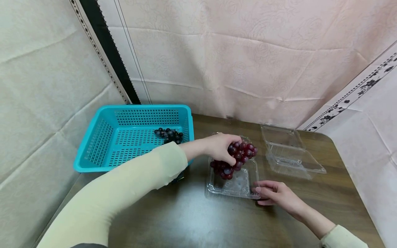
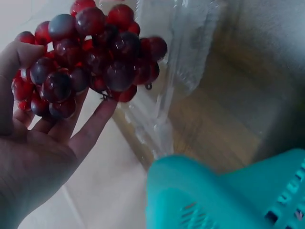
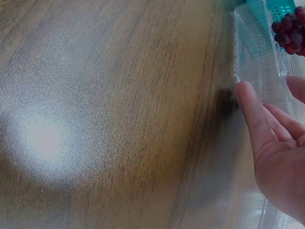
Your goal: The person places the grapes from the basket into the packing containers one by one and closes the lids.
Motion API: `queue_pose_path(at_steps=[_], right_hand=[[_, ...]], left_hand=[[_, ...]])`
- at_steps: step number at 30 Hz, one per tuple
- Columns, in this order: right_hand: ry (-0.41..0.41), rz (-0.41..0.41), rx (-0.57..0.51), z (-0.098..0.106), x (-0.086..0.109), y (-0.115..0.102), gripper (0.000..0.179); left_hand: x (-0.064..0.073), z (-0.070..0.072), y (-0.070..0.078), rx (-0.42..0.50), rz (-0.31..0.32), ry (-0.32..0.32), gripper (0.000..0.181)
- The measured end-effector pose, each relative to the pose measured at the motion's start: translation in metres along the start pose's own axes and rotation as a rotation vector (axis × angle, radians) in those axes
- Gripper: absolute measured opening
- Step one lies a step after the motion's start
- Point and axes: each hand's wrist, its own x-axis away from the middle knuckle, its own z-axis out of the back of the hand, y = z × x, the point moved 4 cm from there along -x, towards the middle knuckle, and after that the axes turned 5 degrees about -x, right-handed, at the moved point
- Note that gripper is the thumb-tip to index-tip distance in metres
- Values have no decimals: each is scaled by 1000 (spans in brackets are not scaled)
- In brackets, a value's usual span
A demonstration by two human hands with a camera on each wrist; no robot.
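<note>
At the left of the head view, a turquoise perforated basket holds black grapes in its right part. Mid-frame, the left hand grips a bunch of red grapes between thumb and fingers. The bunch lies just right of that palm, its long axis slanting from lower left to upper right, over the upper half of a clear plastic clamshell; whether they touch is unclear. Farther right, the right hand rests its fingers at the clamshell's lower right corner, pinching or merely touching, I cannot tell. The left is nearer the bunch. A second clamshell stands open at right on the wooden surface.
</note>
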Motion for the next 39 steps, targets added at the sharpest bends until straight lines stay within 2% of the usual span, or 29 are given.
queue_pose_path(at_steps=[6,14,18,23,26,32,39], right_hand=[[-2,1,8,0,0,0,56],[1,-4,10,-1,-1,-1,56],[3,-3,11,-1,-1,-2,56],[4,4,12,-2,-1,-2,56],[7,3,15,-2,-1,-2,55],[11,-8,12,-2,-2,-2,57],[9,-12,5,-3,-3,-1,56]], left_hand=[[-2,-16,0,-37,9,5,38],[-7,-33,1,-201,42,-10,39],[-9,-40,2,-243,66,-31,42],[-10,-47,3,-285,95,-5,46],[-12,-52,5,-344,114,10,49],[-13,-63,10,-483,146,-1,59],[-14,-74,19,-605,144,-27,64]])
